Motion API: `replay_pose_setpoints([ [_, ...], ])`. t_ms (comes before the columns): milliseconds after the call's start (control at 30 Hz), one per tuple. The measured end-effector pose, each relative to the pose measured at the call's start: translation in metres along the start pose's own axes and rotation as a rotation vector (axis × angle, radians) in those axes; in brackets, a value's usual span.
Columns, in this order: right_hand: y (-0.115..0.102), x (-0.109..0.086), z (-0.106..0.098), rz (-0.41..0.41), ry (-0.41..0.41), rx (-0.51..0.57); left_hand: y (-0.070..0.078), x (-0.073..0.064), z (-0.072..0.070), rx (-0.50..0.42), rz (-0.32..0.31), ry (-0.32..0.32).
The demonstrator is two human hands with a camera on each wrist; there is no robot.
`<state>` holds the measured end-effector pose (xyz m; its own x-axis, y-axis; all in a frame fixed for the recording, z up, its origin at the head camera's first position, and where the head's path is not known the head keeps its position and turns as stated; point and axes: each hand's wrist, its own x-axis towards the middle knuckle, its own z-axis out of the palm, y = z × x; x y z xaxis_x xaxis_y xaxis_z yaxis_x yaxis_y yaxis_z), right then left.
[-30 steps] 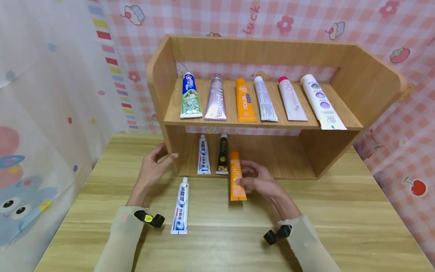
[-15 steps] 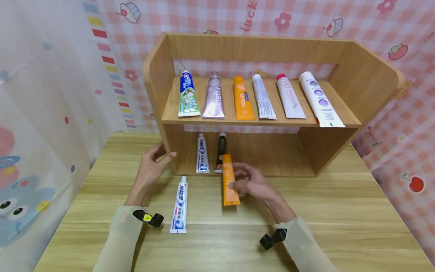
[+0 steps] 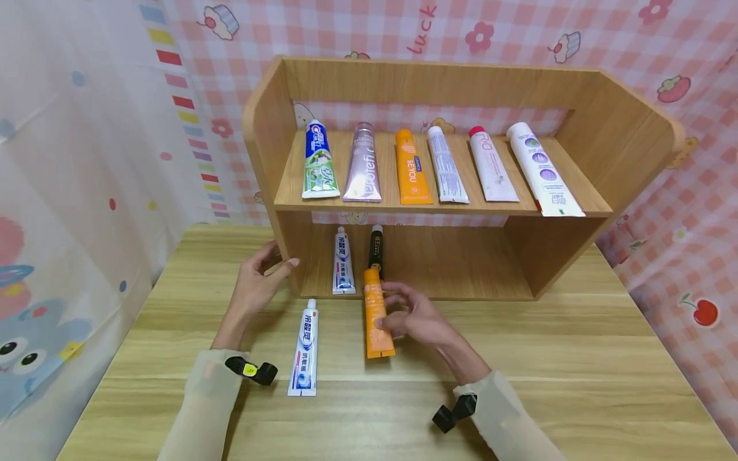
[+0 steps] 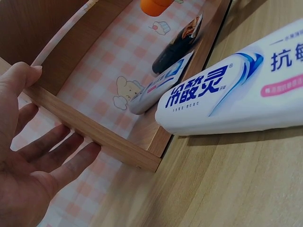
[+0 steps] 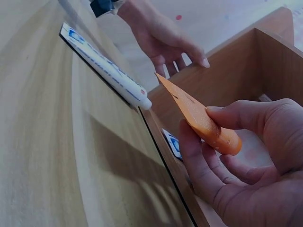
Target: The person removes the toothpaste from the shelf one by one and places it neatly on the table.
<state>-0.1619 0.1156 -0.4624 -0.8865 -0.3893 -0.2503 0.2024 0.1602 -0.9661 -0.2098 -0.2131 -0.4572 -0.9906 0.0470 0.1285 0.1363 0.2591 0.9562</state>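
Note:
My right hand [image 3: 416, 315] pinches an orange toothpaste tube [image 3: 378, 320] between thumb and fingers. In the head view the tube is cap-up before the lower shelf, covering the lower part of a black toothpaste tube [image 3: 376, 246]; the right wrist view has it tilted above the table. At the wooden shelf's [image 3: 286, 246] left side panel, my left hand [image 3: 257, 282] holds the edge, thumb at the front and fingers along the outer face. A white-and-blue toothpaste tube [image 3: 304, 352] lies on the table between the hands. A similar white-and-blue tube [image 3: 343, 262] lies on the lower shelf, left of the black one.
Along the upper shelf board [image 3: 444, 208] lie several tubes, among them a blue-green one [image 3: 320, 163], another orange one [image 3: 412, 169] and a large white one [image 3: 544, 169] overhanging the front edge. A checked cloth [image 3: 369, 25] hangs behind. The wooden table [image 3: 576, 365] spreads out in front.
My right hand has carried the orange tube left and slightly toward me, from right of the black tube to in front of it. The left hand stays at the side panel.

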Motion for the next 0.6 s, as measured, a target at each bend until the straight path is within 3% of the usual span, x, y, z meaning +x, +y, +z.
replay_pose_setpoints([
  [267, 0.000, 0.001, 0.011, -0.025, -0.022, 0.017, -0.001, 0.000, -0.001, 0.000, -0.001, 0.003],
  [600, 0.005, 0.006, 0.025, 0.006, -0.041, 0.022, -0.002, 0.001, 0.000, 0.002, -0.002, -0.004],
])
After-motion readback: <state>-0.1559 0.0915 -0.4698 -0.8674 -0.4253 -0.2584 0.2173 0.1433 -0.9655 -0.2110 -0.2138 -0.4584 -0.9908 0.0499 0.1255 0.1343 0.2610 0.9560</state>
